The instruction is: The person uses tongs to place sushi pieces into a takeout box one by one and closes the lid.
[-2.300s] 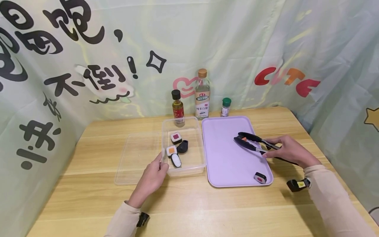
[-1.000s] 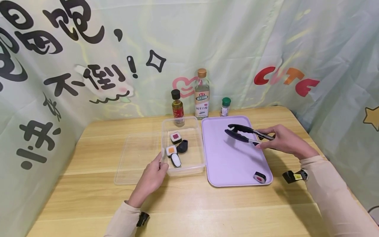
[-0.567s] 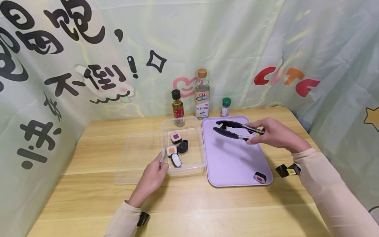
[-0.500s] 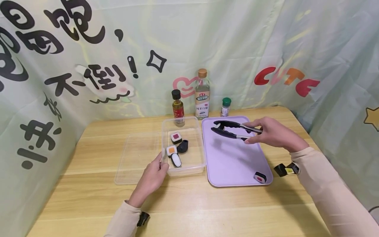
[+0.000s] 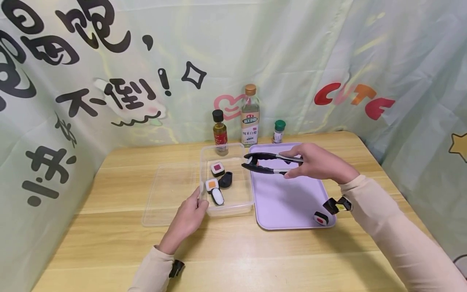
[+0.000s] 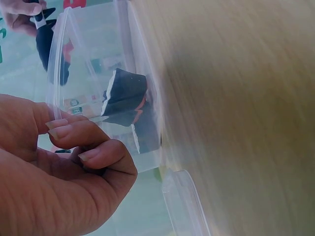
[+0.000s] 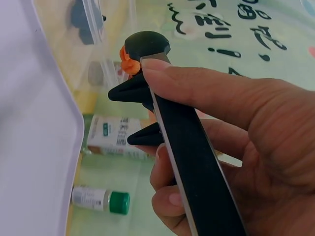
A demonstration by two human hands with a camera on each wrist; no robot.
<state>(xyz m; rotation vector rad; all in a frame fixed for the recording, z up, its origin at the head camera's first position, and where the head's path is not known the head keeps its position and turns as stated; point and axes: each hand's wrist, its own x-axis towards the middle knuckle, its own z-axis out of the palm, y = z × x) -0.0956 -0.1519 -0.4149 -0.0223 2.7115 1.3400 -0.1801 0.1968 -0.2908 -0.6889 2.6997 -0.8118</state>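
Observation:
My left hand (image 5: 187,217) grips the near left wall of a clear plastic box (image 5: 238,194); its fingers curl at the rim in the left wrist view. Inside lie a roll with a dark red centre (image 5: 217,168), one with an orange centre (image 5: 212,185), a white-topped oval piece (image 5: 217,196) and a black piece (image 5: 226,179). My right hand (image 5: 316,162) holds black-tipped tongs (image 5: 264,155), which pinch a toy sushi piece (image 7: 129,64) with orange showing, its far side hidden. The tong tips overlap the box's right rim in the head view.
A lilac tray (image 5: 277,211) stands against the box's right side, with a red-centred roll (image 5: 321,218) at its near right corner. A clear lid (image 5: 169,194) lies left. Behind stand a dark-capped bottle (image 5: 220,132), a vinegar bottle (image 5: 249,121) and a green-capped shaker (image 5: 279,132).
My right hand has lifted the tongs with the sushi piece and moved left across the tray to the box's right rim. The left hand has stayed at the box.

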